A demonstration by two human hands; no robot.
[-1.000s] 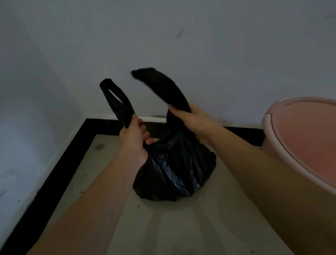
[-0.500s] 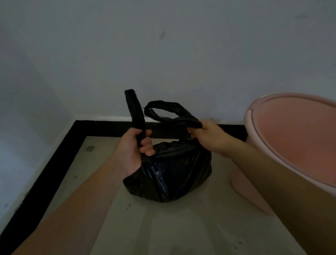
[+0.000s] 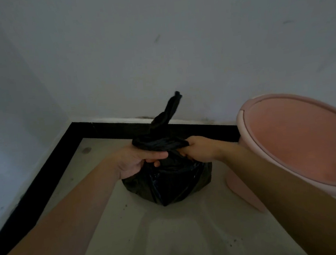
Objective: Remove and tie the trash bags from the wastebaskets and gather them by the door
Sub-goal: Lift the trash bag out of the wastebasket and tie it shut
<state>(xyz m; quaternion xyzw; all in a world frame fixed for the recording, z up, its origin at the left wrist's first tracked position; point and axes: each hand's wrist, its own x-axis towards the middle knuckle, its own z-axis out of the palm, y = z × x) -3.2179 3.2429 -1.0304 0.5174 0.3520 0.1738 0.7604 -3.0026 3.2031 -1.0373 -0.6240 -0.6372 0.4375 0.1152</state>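
A full black trash bag (image 3: pixel 167 184) sits on the pale floor in the corner of the room. Its two handle strips are crossed above it: one runs level between my hands, the other sticks up toward the wall. My left hand (image 3: pixel 139 159) grips the bag's neck and the strip's left end. My right hand (image 3: pixel 198 150) pinches the strip's right end. The pink wastebasket (image 3: pixel 297 143) stands to the right, its mouth turned toward me, with no bag in it.
White walls meet in a corner at the back left, edged by a black skirting band (image 3: pixel 51 162). The pale floor (image 3: pixel 171 233) stretches toward me between my forearms.
The two handle strips, held apart and upright a second ago, have been brought down and crossed over the bag's top. My hands have moved lower and closer together.
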